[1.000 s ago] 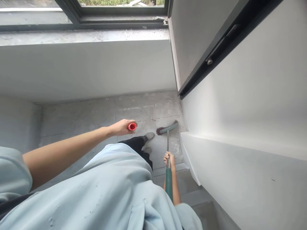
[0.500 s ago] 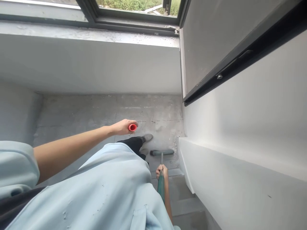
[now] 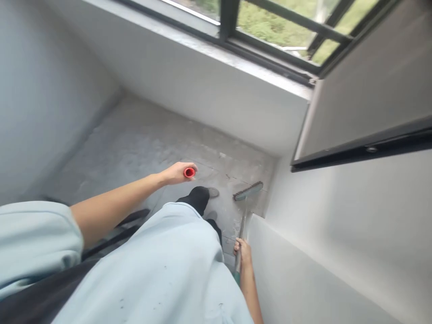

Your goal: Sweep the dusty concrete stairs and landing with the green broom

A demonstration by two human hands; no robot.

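Note:
My left hand (image 3: 177, 173) is wrapped round a red hollow handle (image 3: 189, 172), seen end-on with its round opening facing up. What the handle belongs to is hidden below the hand. Low at the right, my right hand (image 3: 244, 250) grips the pole of a broom (image 3: 248, 191). The broom head is greyish green with dark bristles, tilted, at the floor near the right-hand wall. A green section of the pole (image 3: 237, 277) shows just below my right hand.
Grey, dusty floor (image 3: 141, 130) spreads left and ahead. White walls (image 3: 189, 85) enclose it, with a window frame (image 3: 229, 22) above. A dark-edged panel (image 3: 364, 148) juts in from the right. A low white ledge (image 3: 286, 265) runs beside my right arm.
My view has turned, tilting the room. The broom head has moved forward from beside my feet, and my right hand has shifted right with it. My left hand keeps its hold on the red handle.

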